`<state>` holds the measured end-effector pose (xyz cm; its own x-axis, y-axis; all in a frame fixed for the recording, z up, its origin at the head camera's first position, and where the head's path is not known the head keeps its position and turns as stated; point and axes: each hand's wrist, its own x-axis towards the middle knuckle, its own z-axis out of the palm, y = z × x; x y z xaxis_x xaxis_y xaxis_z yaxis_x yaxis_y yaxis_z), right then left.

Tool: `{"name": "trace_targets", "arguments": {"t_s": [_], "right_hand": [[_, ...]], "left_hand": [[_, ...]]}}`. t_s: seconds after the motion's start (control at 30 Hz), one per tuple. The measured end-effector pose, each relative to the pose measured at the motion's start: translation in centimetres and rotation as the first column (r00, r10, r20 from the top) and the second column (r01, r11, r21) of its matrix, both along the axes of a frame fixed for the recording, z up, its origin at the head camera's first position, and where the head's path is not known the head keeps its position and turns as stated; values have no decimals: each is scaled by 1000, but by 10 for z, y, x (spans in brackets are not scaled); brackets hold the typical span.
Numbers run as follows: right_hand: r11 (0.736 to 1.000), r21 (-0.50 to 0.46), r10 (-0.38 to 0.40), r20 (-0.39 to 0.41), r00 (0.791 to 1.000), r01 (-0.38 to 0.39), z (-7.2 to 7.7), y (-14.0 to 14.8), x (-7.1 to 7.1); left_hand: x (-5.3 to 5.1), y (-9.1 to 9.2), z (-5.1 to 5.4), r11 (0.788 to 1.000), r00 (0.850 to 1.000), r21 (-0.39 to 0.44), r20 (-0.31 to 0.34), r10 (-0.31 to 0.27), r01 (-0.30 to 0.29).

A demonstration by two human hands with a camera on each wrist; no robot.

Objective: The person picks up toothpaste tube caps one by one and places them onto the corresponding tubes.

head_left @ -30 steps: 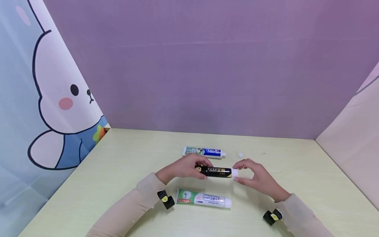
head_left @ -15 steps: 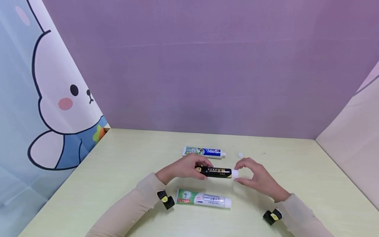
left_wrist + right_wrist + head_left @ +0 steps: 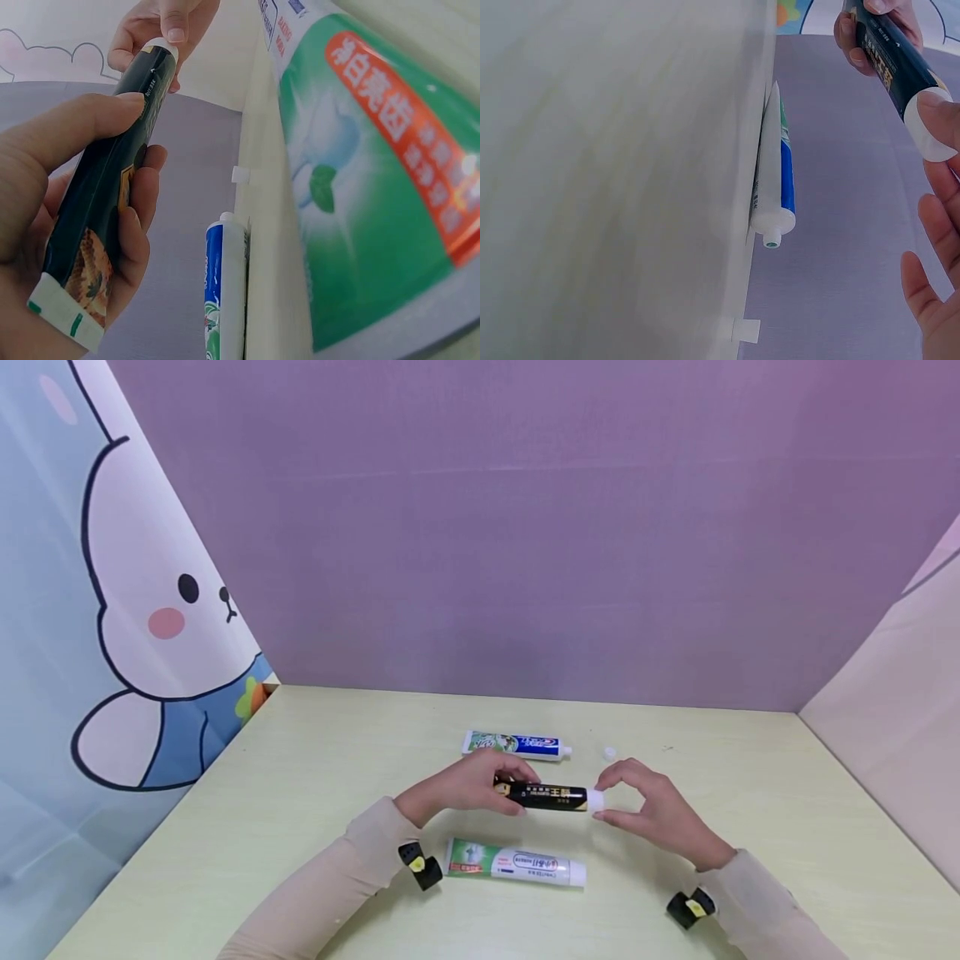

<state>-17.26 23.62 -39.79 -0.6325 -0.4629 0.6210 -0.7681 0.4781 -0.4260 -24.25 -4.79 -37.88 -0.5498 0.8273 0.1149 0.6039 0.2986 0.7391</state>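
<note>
Left hand: The person's left hand curled firmly round the rear half of a glossy black toothpaste tube with gold lettering.
Right hand: The person's right hand pinched the tube's round white plastic cap between thumb and forefinger, its other fingers loosely bent and holding nothing.
Black tube: It was held above the pale wooden worktop, its long axis running left to right between the hands.
Key line: The capped end pointed straight at the right hand, the nearer one, already touching; the left held farther back along the same axis.
Far side: A blue, green and white toothpaste tube lay uncapped, with a small loose white cap near its nozzle end.
Near side: A green-and-white toothpaste tube lay capped, roughly parallel to the black one.
</note>
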Motion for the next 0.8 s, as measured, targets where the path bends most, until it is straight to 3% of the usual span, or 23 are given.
{"name": "trace_targets", "arguments": {"t_s": [0.6,0.8], "right_hand": [[994,35,-106,109,988,102,3,1,5],[990,41,-139,202,969,134,5,0,8]], "left_hand": [[2,1,2,1000,1000,-11,5,14,-14],[2,0,0,1000,1000,-10,8,13,-13]]}}
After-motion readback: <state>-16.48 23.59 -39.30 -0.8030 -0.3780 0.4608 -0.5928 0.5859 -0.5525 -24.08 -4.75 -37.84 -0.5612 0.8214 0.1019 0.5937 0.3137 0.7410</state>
